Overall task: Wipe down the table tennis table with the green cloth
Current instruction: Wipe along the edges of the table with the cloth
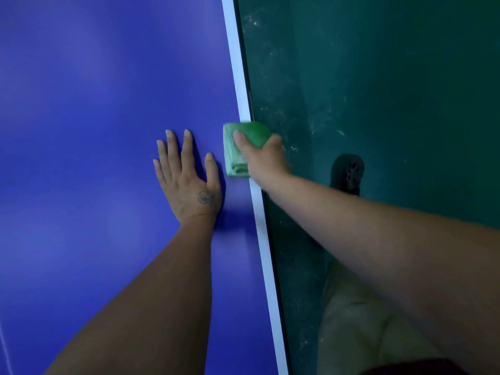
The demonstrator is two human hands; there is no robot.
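Risk first: folded green cloth (238, 150) sits on the white edge line (239, 85) w/ part hanging past the worktop (94, 104) rim, so if my right hand (263, 158) pushes outward it'll slide off to the dusty floor (378, 77). Right fingers (239, 139) are clamped on the cloth, thumb on top; left hand (186, 180) lies flat, fingers spread, holding nothing. Worktop's smooth, glossy blue; cloth's soft, layered.

A sports hall: blue table tennis table (108, 131) over scuffed green court floor (378, 90).
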